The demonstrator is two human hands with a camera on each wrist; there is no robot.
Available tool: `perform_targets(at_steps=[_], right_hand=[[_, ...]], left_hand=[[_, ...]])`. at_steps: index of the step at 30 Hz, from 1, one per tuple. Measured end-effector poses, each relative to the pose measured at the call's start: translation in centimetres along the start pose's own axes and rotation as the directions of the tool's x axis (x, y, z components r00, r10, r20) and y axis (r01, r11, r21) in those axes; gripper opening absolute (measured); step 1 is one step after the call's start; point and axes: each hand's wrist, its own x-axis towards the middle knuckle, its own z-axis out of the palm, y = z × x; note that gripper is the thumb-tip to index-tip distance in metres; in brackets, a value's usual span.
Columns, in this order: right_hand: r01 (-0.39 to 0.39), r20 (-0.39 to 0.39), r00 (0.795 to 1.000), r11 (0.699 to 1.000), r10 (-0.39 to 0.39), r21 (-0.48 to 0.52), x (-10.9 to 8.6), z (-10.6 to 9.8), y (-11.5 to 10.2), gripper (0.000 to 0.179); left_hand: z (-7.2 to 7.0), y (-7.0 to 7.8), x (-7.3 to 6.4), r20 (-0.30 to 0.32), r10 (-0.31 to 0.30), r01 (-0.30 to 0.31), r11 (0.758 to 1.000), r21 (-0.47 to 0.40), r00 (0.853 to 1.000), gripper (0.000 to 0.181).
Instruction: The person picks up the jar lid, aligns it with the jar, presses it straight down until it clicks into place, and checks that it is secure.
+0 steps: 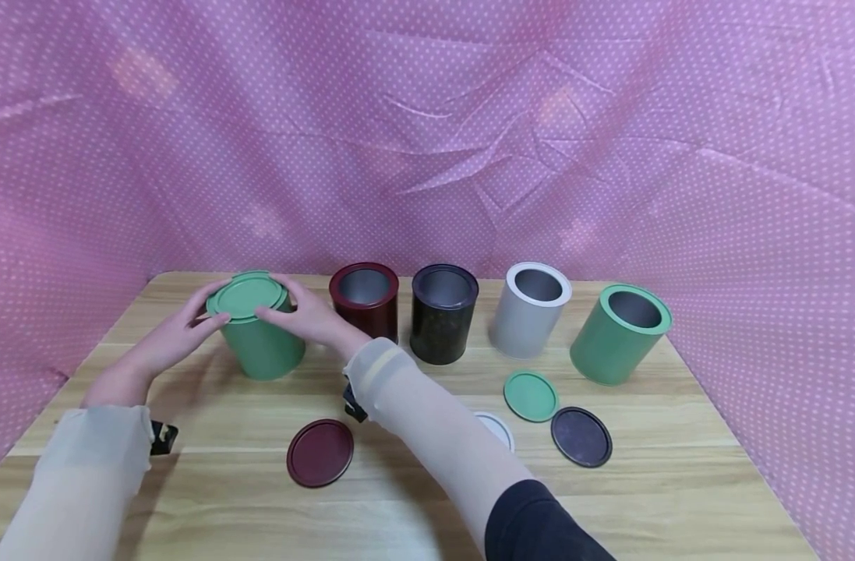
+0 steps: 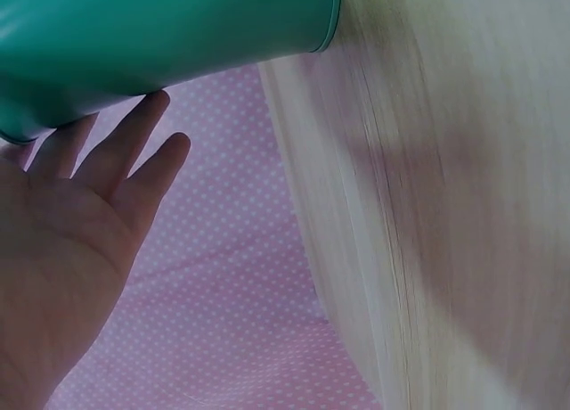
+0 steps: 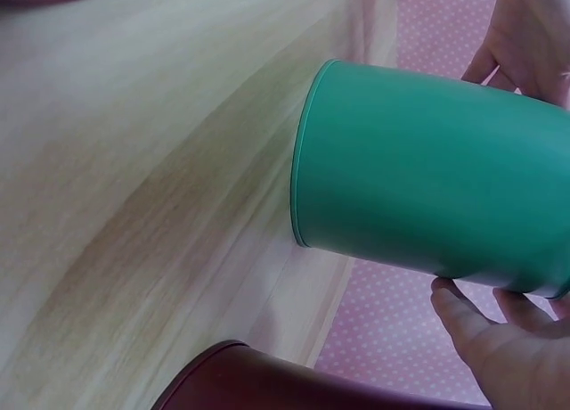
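Observation:
At the back left of the table, a green can (image 1: 264, 352) stands upright with a green lid (image 1: 246, 295) on its top. Whether the lid is fully seated I cannot tell. My left hand (image 1: 162, 343) grips the rim from the left, thumb at the lid's front edge. From the other side my right hand (image 1: 313, 315) holds it, its thumb reaching over the lid's edge. In the left wrist view, fingers (image 2: 120, 156) touch the green can wall (image 2: 178, 31). Both hands flank the can in the right wrist view, the right one (image 3: 525, 356) below.
Lidless cans stand in a row: dark red (image 1: 379, 315), black (image 1: 439, 331), white (image 1: 521, 326) and green (image 1: 609, 351). Loose lids lie before them: dark red (image 1: 320, 453), white (image 1: 496, 430), green (image 1: 531, 396) and black (image 1: 581, 436). Pink dotted cloth (image 1: 427, 140) hangs behind the table.

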Motion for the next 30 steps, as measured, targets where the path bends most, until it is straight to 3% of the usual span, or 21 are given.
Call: perform_targets(at_steps=[17, 30], right_hand=[[-0.011, -0.006, 1.000, 1.000, 0.011, -0.005, 0.1, 0.1, -0.1, 0.066], [0.010, -0.008, 1.000, 0.999, -0.010, -0.040, -0.6, 0.4, -0.1, 0.067]], left_hand=[[-0.1, 0.2, 0.2, 0.007, -0.016, 0.016, 1.000, -0.016, 1.000, 0.070], [0.5, 0.8, -0.9, -0.016, 0.010, -0.010, 1.000, -0.023, 1.000, 0.069]])
